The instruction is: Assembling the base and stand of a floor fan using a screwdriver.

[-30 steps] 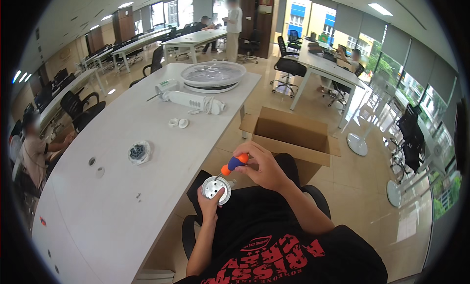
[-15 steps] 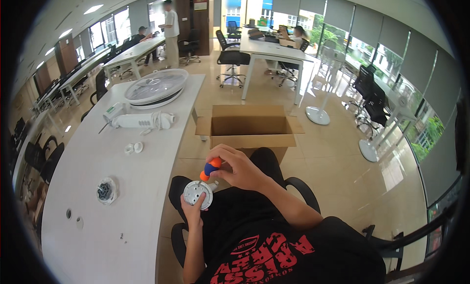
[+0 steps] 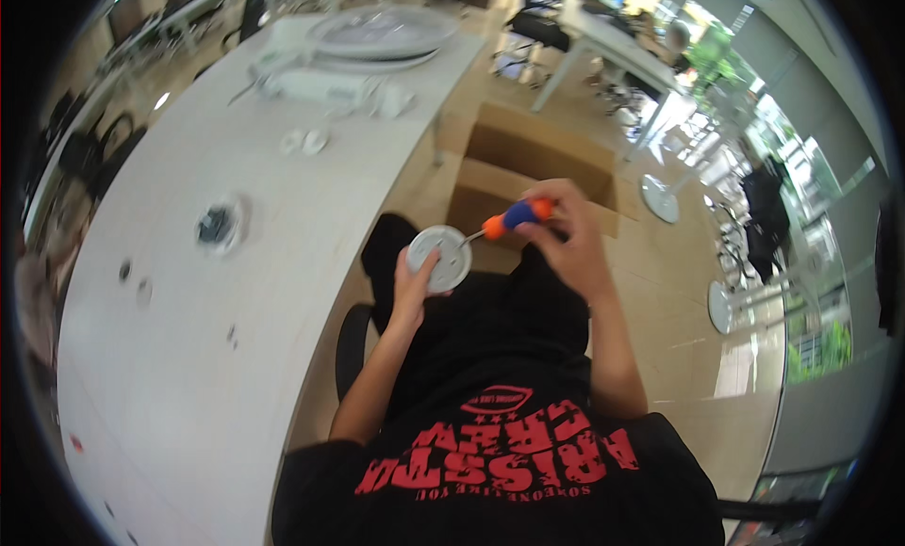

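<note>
Over my lap, my left hand (image 3: 415, 284) grips a round white plastic disc (image 3: 440, 249) with small holes, thumb lying across its face. My right hand (image 3: 569, 233) is closed around the orange and blue handle of a screwdriver (image 3: 518, 216). The screwdriver is tilted, and its metal shaft points down-left to the disc's right rim. Blur hides whether the tip touches the disc or sits in a hole.
On the white table (image 3: 189, 358) at left lie a grey knob-like part (image 3: 219, 226), small white caps (image 3: 306, 142), tiny loose bits, a white tubular part (image 3: 320, 87) and large round fan-like covers (image 3: 382, 32). An open cardboard box (image 3: 537, 160) stands on the floor ahead.
The view has tipped down and turned. The screwdriver has swung from nearly upright over the disc to a flatter slant, with my right hand farther to the right. My left hand keeps the disc.
</note>
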`<state>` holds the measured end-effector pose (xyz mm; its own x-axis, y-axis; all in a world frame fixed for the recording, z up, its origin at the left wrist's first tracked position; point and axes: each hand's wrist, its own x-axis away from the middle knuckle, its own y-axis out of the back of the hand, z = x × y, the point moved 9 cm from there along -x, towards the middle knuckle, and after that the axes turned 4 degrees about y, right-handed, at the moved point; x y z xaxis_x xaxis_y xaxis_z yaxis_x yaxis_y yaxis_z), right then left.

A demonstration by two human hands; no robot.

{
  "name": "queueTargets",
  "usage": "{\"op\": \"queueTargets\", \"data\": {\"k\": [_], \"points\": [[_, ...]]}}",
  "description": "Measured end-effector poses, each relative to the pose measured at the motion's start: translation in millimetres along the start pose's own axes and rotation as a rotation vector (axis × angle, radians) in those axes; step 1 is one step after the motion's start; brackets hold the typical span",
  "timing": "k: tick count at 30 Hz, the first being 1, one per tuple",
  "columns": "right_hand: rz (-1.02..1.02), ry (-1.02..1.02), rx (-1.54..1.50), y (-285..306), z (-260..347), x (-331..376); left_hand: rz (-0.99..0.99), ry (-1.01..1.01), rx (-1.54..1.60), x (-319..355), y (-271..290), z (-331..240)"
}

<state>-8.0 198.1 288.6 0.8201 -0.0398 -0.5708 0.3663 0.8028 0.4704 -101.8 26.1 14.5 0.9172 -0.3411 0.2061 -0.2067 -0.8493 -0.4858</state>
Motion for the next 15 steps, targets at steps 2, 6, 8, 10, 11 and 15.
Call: {"op": "queueTargets", "data": {"k": [2, 6, 8, 10, 11, 15], "points": [[0.046, -0.02, -0.03, -8, -7, -3, 0.016, 0.032, 0.047, -2, 2, 0], [0.061, -0.018, -0.064, -25, -9, -12, -0.031, 0.012, 0.06, -2, 13, -3], [0.062, -0.021, -0.051, -30, -7, -10, -0.032, 0.018, 0.053, -1, 15, -1], [0.069, -0.021, -0.043, -36, -5, -12, -0.034, 0.009, 0.052, 0, 17, -1], [0.072, -0.017, -0.031, -38, -4, -11, -0.036, 0.014, 0.051, 1, 17, 1], [0.071, -0.012, -0.037, -43, -4, -12, -0.027, 0.015, 0.027, 1, 15, 0]]}}
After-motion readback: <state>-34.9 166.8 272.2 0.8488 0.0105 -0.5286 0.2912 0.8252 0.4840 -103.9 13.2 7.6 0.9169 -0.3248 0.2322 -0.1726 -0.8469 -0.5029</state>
